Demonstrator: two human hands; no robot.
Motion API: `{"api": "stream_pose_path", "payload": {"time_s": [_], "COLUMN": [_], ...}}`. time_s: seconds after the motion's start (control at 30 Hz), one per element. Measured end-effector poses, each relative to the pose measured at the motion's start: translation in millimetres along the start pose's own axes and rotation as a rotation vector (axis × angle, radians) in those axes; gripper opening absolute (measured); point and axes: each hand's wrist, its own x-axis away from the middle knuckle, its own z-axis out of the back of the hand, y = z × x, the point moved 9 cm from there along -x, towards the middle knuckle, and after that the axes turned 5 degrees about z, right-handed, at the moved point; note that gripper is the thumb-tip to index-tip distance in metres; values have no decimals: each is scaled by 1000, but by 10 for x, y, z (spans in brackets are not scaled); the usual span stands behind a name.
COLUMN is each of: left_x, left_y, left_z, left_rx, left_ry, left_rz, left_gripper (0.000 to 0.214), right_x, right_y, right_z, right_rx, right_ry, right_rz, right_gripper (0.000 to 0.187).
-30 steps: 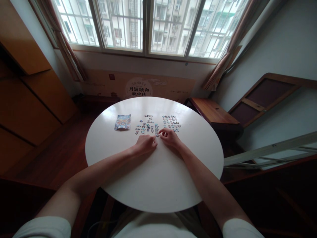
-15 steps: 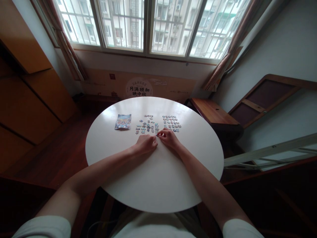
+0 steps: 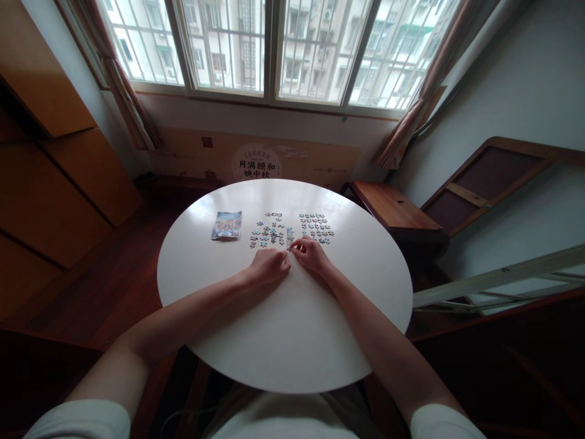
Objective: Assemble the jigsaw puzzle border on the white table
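two hands work at the near end of a narrow puzzle strip (image 3: 289, 235) on the white table (image 3: 292, 335): the left hand (image 3: 271, 264) curled beside it, the right hand (image 3: 312, 252) with fingertips drawn close there. whether either clamps a piece, i cannot tell. best, i'd judge, to steady the strip and press straight down, sparing the loose pieces (image 3: 273, 232). against a second ago, the right fingertips sit nearer the strip's end; the left hand has barely moved.
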Motion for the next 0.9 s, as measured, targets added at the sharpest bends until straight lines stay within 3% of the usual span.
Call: {"api": "stream_pose_path", "payload": {"time_s": [0.9], "left_x": [-4], "left_y": [-3], "left_z": [5], "left_rx": [13], "left_ry": [-6], "left_rz": [-18], "left_gripper": [33], "right_x": [-9], "right_y": [18], "right_z": [-31], "right_rx": [-68], "right_ry": [-40], "right_rz": [37], "right_gripper": [13]}}
